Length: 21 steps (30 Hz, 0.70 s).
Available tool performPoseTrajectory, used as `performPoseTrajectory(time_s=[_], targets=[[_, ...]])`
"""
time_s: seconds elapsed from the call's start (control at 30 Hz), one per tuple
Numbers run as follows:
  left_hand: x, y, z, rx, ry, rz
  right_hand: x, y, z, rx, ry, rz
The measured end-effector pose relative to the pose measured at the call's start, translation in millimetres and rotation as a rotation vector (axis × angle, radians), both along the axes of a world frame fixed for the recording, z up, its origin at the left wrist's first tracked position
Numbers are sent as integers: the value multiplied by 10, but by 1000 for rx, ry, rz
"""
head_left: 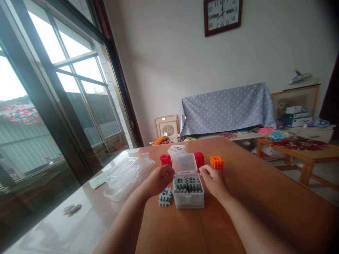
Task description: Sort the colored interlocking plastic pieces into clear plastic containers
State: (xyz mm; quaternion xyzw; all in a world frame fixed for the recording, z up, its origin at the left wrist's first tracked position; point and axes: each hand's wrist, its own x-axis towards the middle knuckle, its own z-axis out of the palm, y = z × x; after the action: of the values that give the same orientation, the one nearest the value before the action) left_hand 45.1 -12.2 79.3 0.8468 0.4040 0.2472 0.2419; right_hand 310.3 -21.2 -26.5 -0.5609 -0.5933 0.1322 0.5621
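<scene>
A clear plastic box stands on the wooden table, its hinged lid tilted up at the back. Grey interlocking plastic pieces fill it in two stacks. My left hand is closed beside the box's left rear corner, close to the lid's edge. At the opposite rear corner my right hand has its fingers curled in. Whether either hand grips anything is hidden. A small pile of grey-blue lattice pieces lies just left of the box, below my left hand.
Red pieces, another red stack and an orange stack stand behind the box. Clear plastic containers lie at left, by a paper sheet. A lidded tub stands at the back; a small packet lies front left.
</scene>
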Motion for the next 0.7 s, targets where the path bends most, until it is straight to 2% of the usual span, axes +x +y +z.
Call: performPoseTrajectory(time_s=[0.17, 0.3, 0.53, 0.7], targets=[[-415, 186, -327, -56, 165, 126, -3, 9, -25, -11, -12, 6], [-533, 235, -534, -31, 345, 128, -4, 16, -45, -38, -17, 5], [-520, 243, -627, -58, 464, 99, -7, 3, -49, -58, -37, 13], [-503, 178, -608, -17, 460, 158, -8, 6, -56, -58, -44, 12]])
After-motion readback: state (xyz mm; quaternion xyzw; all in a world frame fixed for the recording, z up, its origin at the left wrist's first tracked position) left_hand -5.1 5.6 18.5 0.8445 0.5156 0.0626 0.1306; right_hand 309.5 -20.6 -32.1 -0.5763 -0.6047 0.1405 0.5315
